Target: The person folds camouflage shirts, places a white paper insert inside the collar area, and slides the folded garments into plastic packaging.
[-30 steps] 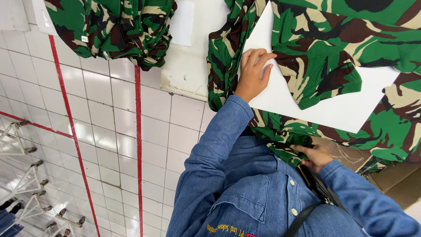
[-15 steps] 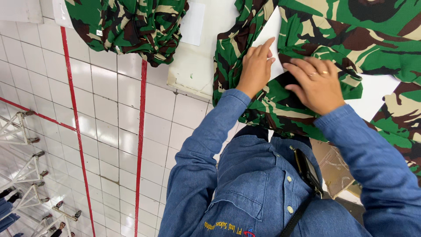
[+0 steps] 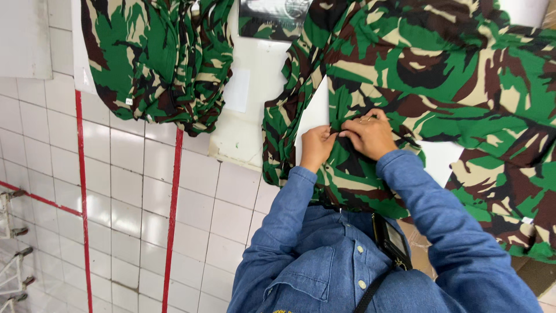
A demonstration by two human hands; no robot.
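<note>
A small white tag (image 3: 128,101) – square, hardly bigger than a fingernail – sits at the lower left edge of the camouflage bundle (image 3: 162,64) that hangs over the white worktable's (image 3: 243,133) left side. Just right of that bundle, on the table's front edge, a pale rectangular sheet (image 3: 236,90) lies flat like a stuck-on label, its face too washed out to make out. At the table's far edge, top centre, a dark glossy packet (image 3: 272,14) catches the light, with camouflage cloth showing beneath it. On the person's chest a black device (image 3: 392,242) with a small grey screen hangs tilted – the screen is blank from here.
</note>
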